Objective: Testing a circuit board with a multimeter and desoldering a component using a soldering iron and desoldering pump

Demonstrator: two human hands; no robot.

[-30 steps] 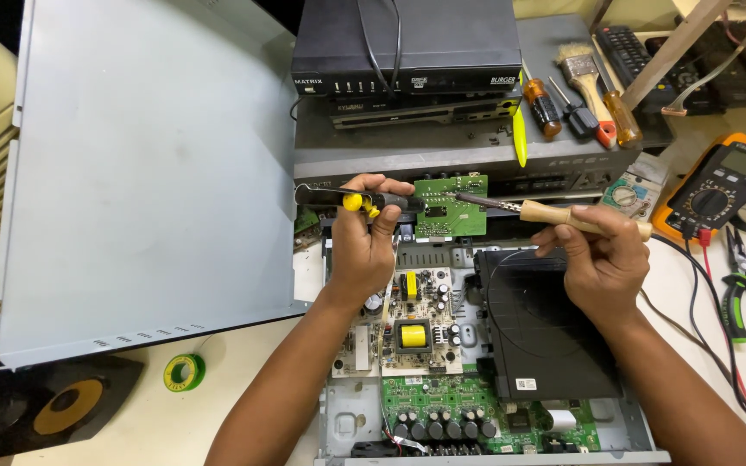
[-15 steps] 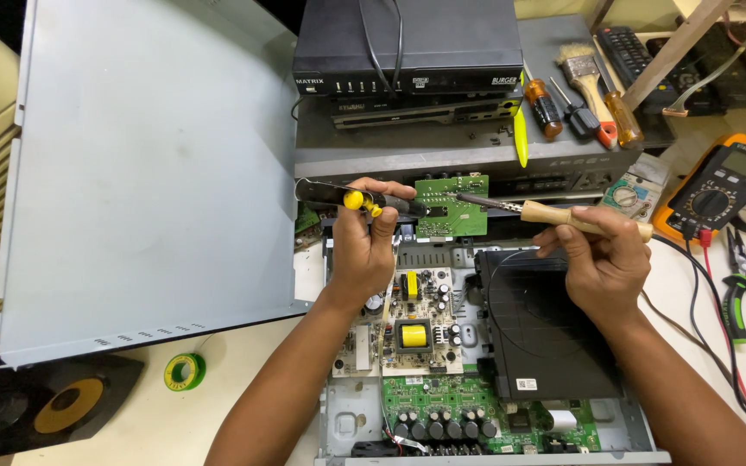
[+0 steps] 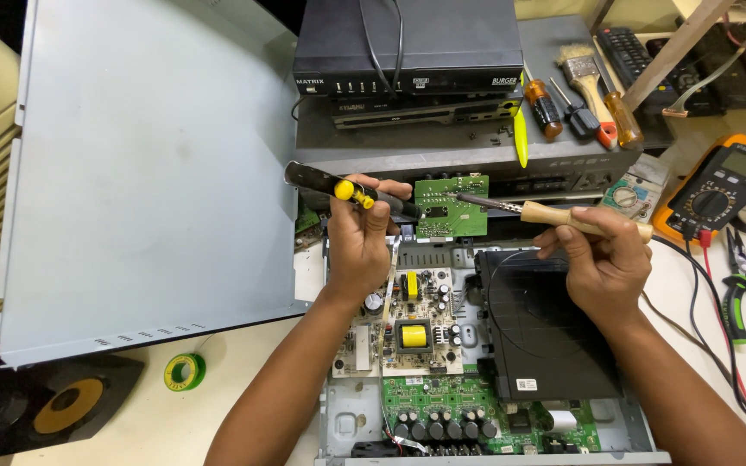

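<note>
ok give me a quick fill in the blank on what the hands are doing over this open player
1. The left hand holds a desoldering pump with a ____ button.
2. The right hand holds a soldering iron whose handle is made of ____.
3. The iron's tip meets a small circuit board coloured ____.
4. The multimeter has an ____ casing.

Missing words: yellow; wood; green; orange

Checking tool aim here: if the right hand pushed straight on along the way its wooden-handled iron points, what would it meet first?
Probably the small green circuit board; the right hand aims its soldering iron tip at it.
</note>
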